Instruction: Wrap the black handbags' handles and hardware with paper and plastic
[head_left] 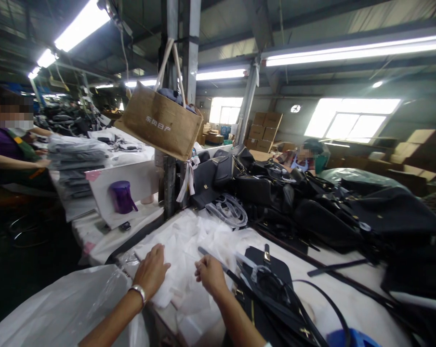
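My left hand [151,271] lies on a pile of thin white wrapping sheets [199,231], fingers stretched out and the thumb apart. Close by to the right, my right hand [210,275] is over the same sheets with its fingers curled into a pinch. What sits between those fingertips, if anything, I cannot make out. Beside my right forearm lies a black bag [268,262] with gold-coloured fittings and a long strap, partly hidden by the arm. Clear plastic-wrapped straps [228,211] rest beyond the sheets.
Black bags [275,193] are heaped across the table's far right. A metal post [169,183] carries a hanging brown tote [162,118]. A purple cup [122,196] stands left. A large plastic bag [69,306] fills the lower left. Co-workers are at the left and far right.
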`<action>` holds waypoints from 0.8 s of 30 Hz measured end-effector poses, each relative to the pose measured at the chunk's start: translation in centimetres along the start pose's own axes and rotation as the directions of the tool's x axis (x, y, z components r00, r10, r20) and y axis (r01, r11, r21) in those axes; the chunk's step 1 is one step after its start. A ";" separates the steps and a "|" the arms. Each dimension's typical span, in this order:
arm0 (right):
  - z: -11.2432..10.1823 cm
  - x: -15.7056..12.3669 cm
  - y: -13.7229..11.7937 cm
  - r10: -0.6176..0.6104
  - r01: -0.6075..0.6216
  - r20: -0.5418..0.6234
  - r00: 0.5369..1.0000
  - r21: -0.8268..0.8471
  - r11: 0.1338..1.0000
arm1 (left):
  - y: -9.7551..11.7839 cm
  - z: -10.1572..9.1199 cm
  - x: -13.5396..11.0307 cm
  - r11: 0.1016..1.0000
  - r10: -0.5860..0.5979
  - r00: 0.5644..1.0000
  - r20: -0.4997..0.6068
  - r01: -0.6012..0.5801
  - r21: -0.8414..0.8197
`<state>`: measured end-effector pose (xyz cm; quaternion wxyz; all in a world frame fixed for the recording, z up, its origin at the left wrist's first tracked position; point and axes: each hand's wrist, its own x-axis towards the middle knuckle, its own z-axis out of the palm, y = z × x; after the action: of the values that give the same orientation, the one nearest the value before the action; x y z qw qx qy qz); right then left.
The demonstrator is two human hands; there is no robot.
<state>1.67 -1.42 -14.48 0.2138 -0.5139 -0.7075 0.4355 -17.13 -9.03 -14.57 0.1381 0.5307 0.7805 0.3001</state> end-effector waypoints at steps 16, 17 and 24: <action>-3.0 -5.1 -1.6 -0.071 0.073 -0.034 0.997 0.091 0.993 | 6.5 0.3 2.2 0.799 0.601 0.670 0.436 -0.488 -0.351; -2.7 -5.1 -1.5 -0.006 0.009 -0.019 1.000 0.180 0.984 | 6.6 0.3 2.0 0.810 0.585 0.692 0.423 -0.469 -0.354; -1.0 -5.0 -1.6 0.064 -0.084 0.065 0.996 0.391 0.917 | 5.6 -0.6 -0.4 0.898 0.429 0.820 0.379 -0.340 -0.280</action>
<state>3.43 -5.77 -11.89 0.2781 -0.4757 -0.5910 0.5892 -13.12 -8.15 -10.68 0.2961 0.7142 0.5723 0.2734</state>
